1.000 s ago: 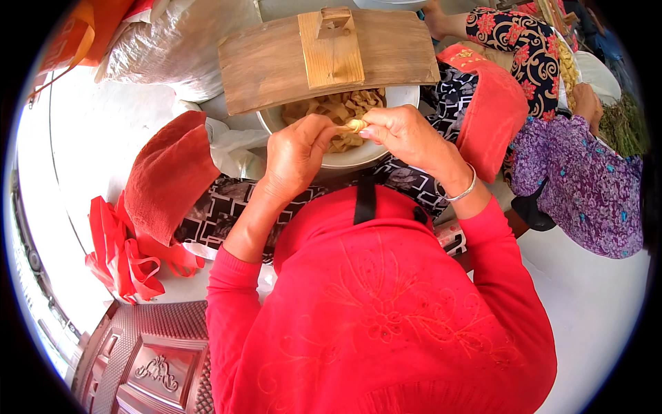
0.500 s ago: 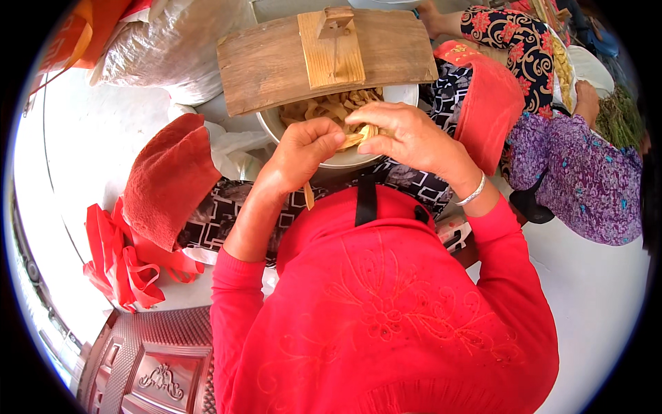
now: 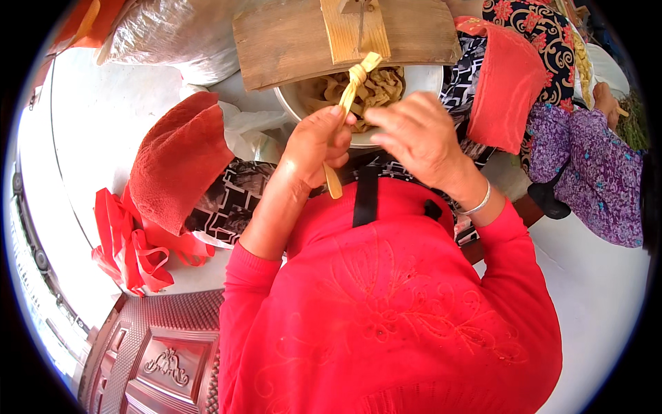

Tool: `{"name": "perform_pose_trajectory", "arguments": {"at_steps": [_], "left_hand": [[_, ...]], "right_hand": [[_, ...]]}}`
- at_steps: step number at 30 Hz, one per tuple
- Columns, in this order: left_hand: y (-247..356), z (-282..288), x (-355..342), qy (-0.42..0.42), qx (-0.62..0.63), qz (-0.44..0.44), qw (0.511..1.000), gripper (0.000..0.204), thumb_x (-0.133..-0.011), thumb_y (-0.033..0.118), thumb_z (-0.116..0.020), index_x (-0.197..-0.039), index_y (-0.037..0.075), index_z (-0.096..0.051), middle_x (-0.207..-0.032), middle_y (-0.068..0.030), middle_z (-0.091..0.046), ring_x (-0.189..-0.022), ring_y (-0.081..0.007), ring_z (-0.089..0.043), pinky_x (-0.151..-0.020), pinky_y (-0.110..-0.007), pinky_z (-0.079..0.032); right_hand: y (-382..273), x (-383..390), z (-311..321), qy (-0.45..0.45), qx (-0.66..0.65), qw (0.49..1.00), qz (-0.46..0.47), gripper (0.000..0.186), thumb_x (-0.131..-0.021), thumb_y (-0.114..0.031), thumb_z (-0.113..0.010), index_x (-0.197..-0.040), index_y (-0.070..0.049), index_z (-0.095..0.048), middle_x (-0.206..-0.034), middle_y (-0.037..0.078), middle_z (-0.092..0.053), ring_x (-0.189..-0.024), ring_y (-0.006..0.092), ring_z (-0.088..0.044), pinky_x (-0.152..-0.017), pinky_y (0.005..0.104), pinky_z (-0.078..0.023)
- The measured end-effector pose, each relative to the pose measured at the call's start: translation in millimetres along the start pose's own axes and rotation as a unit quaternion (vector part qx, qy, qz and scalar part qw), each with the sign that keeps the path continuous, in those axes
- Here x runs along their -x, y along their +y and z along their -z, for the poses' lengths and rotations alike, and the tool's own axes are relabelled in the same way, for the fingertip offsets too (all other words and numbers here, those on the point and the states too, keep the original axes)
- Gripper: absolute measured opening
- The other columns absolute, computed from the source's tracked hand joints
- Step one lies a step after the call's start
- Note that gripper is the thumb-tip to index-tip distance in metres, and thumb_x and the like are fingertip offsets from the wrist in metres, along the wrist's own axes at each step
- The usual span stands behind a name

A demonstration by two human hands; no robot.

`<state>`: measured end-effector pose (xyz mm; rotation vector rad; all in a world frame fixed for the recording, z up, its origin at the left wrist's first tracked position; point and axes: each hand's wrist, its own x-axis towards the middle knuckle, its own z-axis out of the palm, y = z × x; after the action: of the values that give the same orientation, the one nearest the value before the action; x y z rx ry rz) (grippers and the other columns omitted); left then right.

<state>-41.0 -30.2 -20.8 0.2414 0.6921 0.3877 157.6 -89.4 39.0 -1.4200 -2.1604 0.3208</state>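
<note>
My left hand (image 3: 318,143) is closed on a knotted yellow strip (image 3: 355,81). The knot and a short flat end stick up above my thumb, and a longer tail hangs below my fist. To its right, my right hand (image 3: 422,134) is apart from the strip, its fingers spread and slightly blurred, with nothing seen in them. Beyond both hands, a white basin (image 3: 426,81) holds a heap of brownish-yellow strips (image 3: 383,93). A wooden board (image 3: 283,47) with a lighter block (image 3: 345,38) fixed on it lies across the far part of the basin.
Red cloths (image 3: 181,162) cover my knees. On the left are a large clear plastic sack (image 3: 183,34) and a red fabric bag (image 3: 134,245). Another person's hand (image 3: 605,103) shows at the far right, near green plant stems (image 3: 631,127).
My left hand has raised the strip, and its knot now shows above the basin. My right hand has let go of it and drawn away to the right.
</note>
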Motion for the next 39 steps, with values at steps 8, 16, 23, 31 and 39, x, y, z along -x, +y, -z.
{"name": "perform_pose_trajectory", "arguments": {"at_steps": [8, 16, 23, 31, 39], "left_hand": [[-29.6, -13.7, -28.8, 0.030, 0.061, -0.016, 0.998, 0.024, -0.101, 0.027, -0.044, -0.101, 0.005, -0.055, -0.071, -0.0005, -0.050, -0.055, -0.0085, -0.041, -0.048, -0.021, -0.035], [-48.6, -30.9, -11.8, 0.112, -0.709, -0.234, 0.656, 0.012, -0.091, 0.015, -0.058, -0.094, 0.004, -0.063, -0.090, -0.0136, -0.065, -0.079, -0.0252, -0.065, -0.066, -0.032, -0.049], [-46.9, -55.2, -13.2, 0.240, -0.754, -0.389, 0.472, 0.009, -0.081, 0.013, -0.062, -0.079, 0.005, -0.058, -0.084, -0.0114, -0.062, -0.076, -0.0332, -0.060, -0.064, -0.042, -0.047], [-63.2, -54.3, -22.4, 0.179, -0.485, -0.328, 0.791, 0.013, -0.088, 0.012, -0.063, -0.093, 0.001, -0.059, -0.076, -0.0046, -0.055, -0.070, -0.0102, -0.050, -0.063, -0.027, -0.043], [-63.8, -48.6, -29.6, 0.158, -0.625, -0.436, 0.627, 0.008, -0.087, 0.003, -0.061, -0.093, -0.002, -0.062, -0.083, -0.0022, -0.060, -0.079, -0.0092, -0.055, -0.070, -0.026, -0.047]], "right_hand": [[-16.1, 36.6, -51.2, 0.053, -0.285, 0.957, -0.023, 0.028, -0.077, -0.002, -0.069, -0.104, -0.005, -0.065, -0.082, 0.006, -0.066, -0.072, 0.0231, -0.065, -0.061, 0.0312, -0.051], [7.7, 32.7, -14.8, 0.110, -0.056, 0.992, -0.021, 0.013, -0.076, -0.013, -0.072, -0.087, -0.010, -0.065, -0.109, 0.007, -0.063, -0.112, 0.0286, -0.054, -0.099, 0.0488, -0.035], [26.7, 46.3, -53.2, 0.119, -0.461, 0.843, -0.251, 0.011, -0.094, -0.010, -0.059, -0.089, -0.001, -0.059, -0.071, 0.001, -0.057, -0.061, 0.0049, -0.052, -0.051, 0.0211, -0.043], [28.8, 40.6, -47.7, 0.194, -0.519, 0.755, -0.351, 0.018, -0.091, -0.004, -0.061, -0.109, -0.001, -0.058, -0.073, 0.000, -0.060, -0.060, 0.0053, -0.054, -0.050, 0.0201, -0.043], [35.5, 66.3, -60.3, 0.062, -0.717, 0.600, -0.349, 0.027, -0.091, -0.024, -0.066, -0.107, -0.002, -0.064, -0.077, -0.001, -0.059, -0.063, 0.0069, -0.053, -0.058, 0.0189, -0.045]]}}
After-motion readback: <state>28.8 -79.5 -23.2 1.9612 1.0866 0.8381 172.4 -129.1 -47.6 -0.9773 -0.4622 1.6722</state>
